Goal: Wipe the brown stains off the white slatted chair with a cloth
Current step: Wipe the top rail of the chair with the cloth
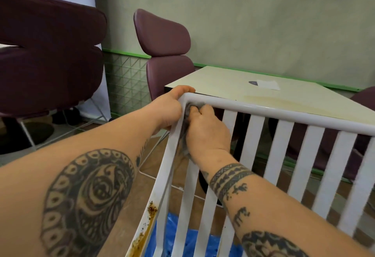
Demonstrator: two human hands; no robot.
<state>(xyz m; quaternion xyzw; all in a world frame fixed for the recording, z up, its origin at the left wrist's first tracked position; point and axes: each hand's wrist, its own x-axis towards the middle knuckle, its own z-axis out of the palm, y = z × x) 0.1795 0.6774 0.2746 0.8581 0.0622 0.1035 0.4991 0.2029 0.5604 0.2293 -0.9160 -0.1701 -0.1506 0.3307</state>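
The white slatted chair fills the lower right, its top rail running from the centre to the right edge. My left hand grips the chair's upper left corner from outside. My right hand holds a grey cloth and presses it into the inside of that corner, against the left side rail. Most of the cloth is hidden under my fingers. Brown stains run down the lower part of the left side rail, well below both hands.
A cream table stands right behind the chair, with a white napkin on it. Purple padded chairs stand at the left and centre back. Blue plastic lies on the wooden floor beneath the slats.
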